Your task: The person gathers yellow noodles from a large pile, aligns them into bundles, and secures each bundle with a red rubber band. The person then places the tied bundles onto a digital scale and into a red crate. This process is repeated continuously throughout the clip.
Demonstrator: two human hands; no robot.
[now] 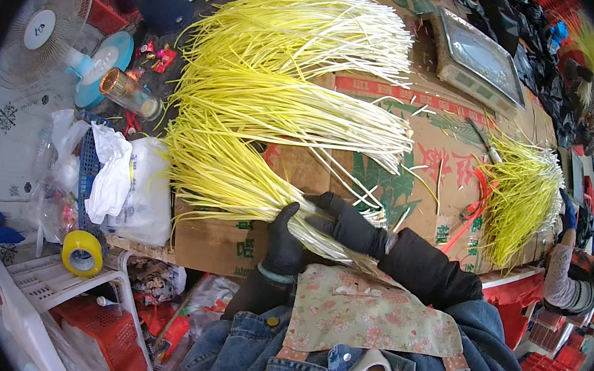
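Long blanched yellow chives lie in heaps before me, yellow tips to the left and white stems to the right. My left hand [285, 238], in a black glove, grips the nearest bundle of yellow chives [243, 180], its thumb raised along the top. On that bundle's white stems is my right hand [344, 223], also black-gloved, with its fingers curled around them and partly hidden. The white ends slant down towards my flowered apron [376, 313]. Beyond lie a middle heap [294, 109] and a far heap [313, 32] of chives.
Flattened cardboard [304, 164] covers the table. At the back right sits a weighing scale [478, 58]. Right of me are another chive bundle [523, 198], a knife [483, 140] and red ties [474, 204]. A fan [42, 28], plastic bags [145, 186] and tape [82, 253] are left; a person [572, 274] sits right.
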